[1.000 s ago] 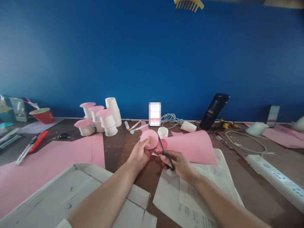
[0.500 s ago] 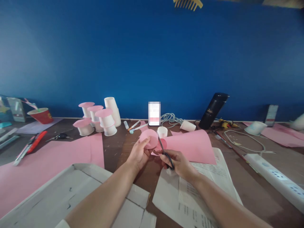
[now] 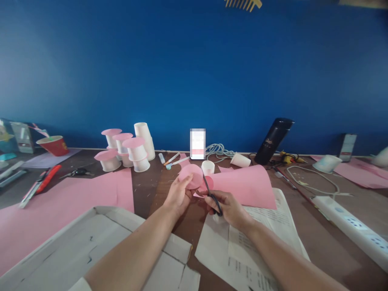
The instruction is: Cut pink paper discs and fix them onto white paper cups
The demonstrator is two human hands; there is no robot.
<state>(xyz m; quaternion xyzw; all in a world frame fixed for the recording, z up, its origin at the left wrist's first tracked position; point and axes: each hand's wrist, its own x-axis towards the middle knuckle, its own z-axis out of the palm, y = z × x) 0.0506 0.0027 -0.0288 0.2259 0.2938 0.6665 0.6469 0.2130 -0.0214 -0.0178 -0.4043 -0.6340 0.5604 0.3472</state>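
Spreading below the blue wall (image 3: 194,72), the brown counter (image 3: 342,242) carries work that looks partly done. A flat pink sheet (image 3: 75,198) lies on the left side, and a curled pink sheet (image 3: 245,186) rests just right of centre, partly over printed paper (image 3: 218,246). Farther back on the left stand white cup pieces (image 3: 138,154), some stacked, with four pink tops showing; these seem complete. Beside them, a tall white cup stack (image 3: 146,141) has no pink top, nor does the small white cup (image 3: 207,167) behind the hands, so covering seems left to do. The left hand (image 3: 178,197) pinches a pink disc (image 3: 191,173) between thumb and fingers, well above the counter's near edge. Its outline looks round, so I judge its cutting nearly finished. The right hand (image 3: 227,207) is curled around the scissors (image 3: 207,188), blades pointing up beside the disc's right edge; whether they touch it I cannot tell.
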